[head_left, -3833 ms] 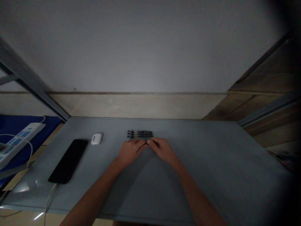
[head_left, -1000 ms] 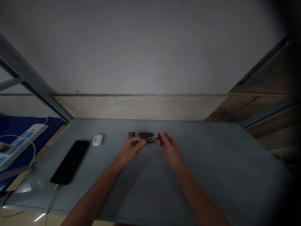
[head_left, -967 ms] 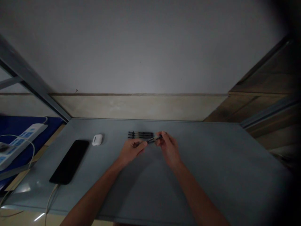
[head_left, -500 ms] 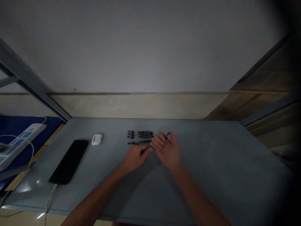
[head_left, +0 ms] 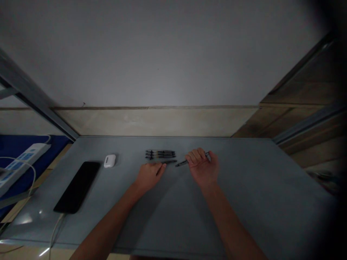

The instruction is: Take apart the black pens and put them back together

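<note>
- Right hand (head_left: 203, 168): fingers closed around a black pen (head_left: 188, 163), near the far edge of the table (head_left: 244, 191).
- Left hand (head_left: 149, 177): fingers open and flat, just beside a second pen (head_left: 170, 161), below a row of pens (head_left: 160, 154).

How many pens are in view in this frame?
5: three pens lie in a row on the table; a fourth pen lies by the left hand; the right hand holds a fifth pen.
</note>
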A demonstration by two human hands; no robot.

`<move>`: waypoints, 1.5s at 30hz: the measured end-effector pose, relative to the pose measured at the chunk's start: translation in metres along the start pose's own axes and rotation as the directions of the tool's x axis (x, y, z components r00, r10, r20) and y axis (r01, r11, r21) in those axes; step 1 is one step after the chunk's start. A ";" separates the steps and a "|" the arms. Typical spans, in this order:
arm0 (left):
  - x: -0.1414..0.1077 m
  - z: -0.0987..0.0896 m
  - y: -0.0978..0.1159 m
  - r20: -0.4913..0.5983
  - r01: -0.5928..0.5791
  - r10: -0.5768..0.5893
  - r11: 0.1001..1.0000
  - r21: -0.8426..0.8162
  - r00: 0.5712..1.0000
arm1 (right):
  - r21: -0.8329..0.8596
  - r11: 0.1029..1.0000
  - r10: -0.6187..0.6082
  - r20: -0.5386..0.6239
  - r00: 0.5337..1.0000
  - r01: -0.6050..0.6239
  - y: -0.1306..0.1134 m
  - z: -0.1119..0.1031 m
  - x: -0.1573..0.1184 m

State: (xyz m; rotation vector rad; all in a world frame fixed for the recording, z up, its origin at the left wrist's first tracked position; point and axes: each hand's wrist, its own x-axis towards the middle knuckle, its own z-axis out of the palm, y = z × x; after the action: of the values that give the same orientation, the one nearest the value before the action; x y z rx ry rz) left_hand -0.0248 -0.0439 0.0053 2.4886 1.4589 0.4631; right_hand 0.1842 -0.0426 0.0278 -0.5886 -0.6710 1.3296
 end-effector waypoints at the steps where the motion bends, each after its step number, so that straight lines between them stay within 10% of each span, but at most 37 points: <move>1: 0.000 0.001 0.002 0.014 -0.016 0.016 1.000 0.006 1.000 | -0.002 1.000 -0.003 -0.002 1.000 0.003 0.000 0.000 0.000; 16: -0.002 0.006 0.009 0.182 -0.069 0.049 0.992 0.106 0.982 | 0.511 0.851 0.097 0.074 0.993 -0.121 -0.001 -0.008 0.003; 45: -0.002 0.002 0.016 0.219 -0.037 0.012 0.993 0.112 0.976 | 0.491 0.858 0.124 0.094 0.988 -0.154 0.002 -0.006 0.003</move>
State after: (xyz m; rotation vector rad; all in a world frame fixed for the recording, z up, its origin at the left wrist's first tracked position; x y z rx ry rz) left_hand -0.0121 -0.0532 0.0081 2.5521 1.4058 0.1060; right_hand 0.1869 -0.0397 0.0225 -0.1778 -0.3096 1.5886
